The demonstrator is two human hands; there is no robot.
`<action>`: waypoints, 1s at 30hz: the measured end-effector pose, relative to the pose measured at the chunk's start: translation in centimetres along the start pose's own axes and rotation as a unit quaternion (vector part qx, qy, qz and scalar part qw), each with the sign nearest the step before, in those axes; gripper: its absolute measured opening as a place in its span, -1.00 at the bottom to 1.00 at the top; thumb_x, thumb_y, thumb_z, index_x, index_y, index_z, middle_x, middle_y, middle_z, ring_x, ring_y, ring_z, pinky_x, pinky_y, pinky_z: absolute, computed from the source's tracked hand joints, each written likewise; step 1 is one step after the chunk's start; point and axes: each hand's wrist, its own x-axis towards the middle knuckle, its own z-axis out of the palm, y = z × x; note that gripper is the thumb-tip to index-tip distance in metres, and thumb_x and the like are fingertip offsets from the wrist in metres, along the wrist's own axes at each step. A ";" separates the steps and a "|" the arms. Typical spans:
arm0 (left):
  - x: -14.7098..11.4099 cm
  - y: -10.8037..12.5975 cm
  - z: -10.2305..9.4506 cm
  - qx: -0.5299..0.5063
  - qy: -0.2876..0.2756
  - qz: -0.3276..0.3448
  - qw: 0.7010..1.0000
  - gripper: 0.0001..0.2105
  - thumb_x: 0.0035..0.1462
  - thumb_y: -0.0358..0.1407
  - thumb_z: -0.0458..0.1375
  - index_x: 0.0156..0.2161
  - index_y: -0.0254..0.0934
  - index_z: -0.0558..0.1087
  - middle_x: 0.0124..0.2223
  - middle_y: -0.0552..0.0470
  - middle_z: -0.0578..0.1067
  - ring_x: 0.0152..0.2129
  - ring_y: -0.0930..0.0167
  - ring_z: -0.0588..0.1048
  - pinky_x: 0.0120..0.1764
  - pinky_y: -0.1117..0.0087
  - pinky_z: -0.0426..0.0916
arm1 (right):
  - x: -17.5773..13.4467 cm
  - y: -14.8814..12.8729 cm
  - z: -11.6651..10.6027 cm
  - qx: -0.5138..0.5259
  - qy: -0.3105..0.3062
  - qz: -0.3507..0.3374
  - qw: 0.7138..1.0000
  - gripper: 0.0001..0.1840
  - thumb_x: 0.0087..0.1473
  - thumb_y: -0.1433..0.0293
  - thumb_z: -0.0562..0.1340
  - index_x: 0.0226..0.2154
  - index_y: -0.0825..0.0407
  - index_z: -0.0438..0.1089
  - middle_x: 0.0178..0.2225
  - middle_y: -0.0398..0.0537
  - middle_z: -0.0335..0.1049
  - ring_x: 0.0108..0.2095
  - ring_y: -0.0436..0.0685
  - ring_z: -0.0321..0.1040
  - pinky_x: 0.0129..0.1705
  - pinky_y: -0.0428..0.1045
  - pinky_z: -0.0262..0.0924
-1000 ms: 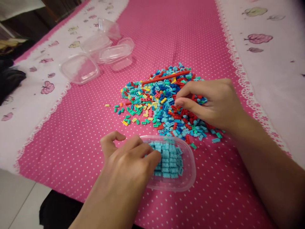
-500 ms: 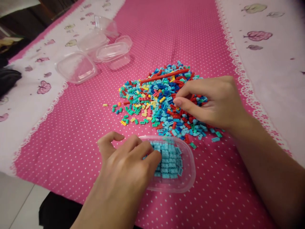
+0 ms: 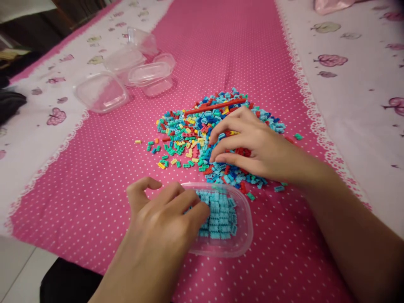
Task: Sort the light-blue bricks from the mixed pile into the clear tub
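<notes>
My left hand [image 3: 167, 219] reaches over the left side of a clear plastic container [image 3: 244, 246], its fingers bent down inside. Light-blue toy building bricks [image 3: 219, 216] lie in neat rows in the container, beside my fingers. The fingertips and thumb of this hand are hidden, so what they grip cannot be seen. My right hand [image 3: 252, 147] hovers low over a heap of small mixed building bricks [image 3: 176, 126] in blue, red, green and yellow. Its fingers are bent and spread, with the tips at the heap's near middle; no brick shows between them.
Several clear plastic containers [image 3: 101, 92] stand at the back left. A long red strip [image 3: 216, 106] lies across the heap. Loose bricks [image 3: 161, 165] are scattered at its left. A pink dotted cloth [image 3: 78, 176] covers the table, whose near edge is at lower left.
My right hand has moved left and opened from a pinch to spread fingers over the heap. My left hand stays in the container. The view has shifted slightly.
</notes>
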 end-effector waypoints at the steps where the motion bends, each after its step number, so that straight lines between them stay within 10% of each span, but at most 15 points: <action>1: -0.1 0.0 -0.1 0.005 0.007 0.000 1.000 -0.72 0.43 -0.35 -0.03 -0.34 -0.14 0.40 -0.41 0.20 0.48 -0.41 0.38 0.38 -0.03 0.11 -0.06 | -0.1 -0.1 0.0 -0.010 -0.018 0.000 1.000 -0.80 0.31 0.34 0.26 -0.31 -0.07 0.61 -0.05 -0.02 0.50 0.10 0.26 0.29 0.19 0.23 0.15; 8: -0.3 -0.5 -1.2 0.042 0.069 -0.006 0.997 -0.77 0.41 -0.33 0.04 -0.31 -0.13 0.45 -0.39 0.22 0.57 -0.46 0.37 0.43 -0.08 0.14 -0.04 | -0.7 -0.3 1.4 -0.074 -0.096 0.053 0.991 -0.92 0.15 0.32 0.41 -0.30 -0.04 0.64 0.07 0.11 0.35 0.19 0.39 0.15 0.23 0.32 0.12; 30: -1.4 -0.7 -1.0 -0.023 0.239 -0.099 0.966 -0.90 0.32 -0.36 0.17 -0.24 -0.08 0.47 -0.31 0.20 0.58 -0.34 0.37 0.46 -0.11 0.16 0.15 | -0.1 -0.3 2.9 -0.073 -0.041 0.061 0.995 -0.94 0.13 0.42 0.41 -0.38 -0.03 0.63 -0.07 0.05 0.49 0.06 0.34 0.30 0.13 0.31 0.21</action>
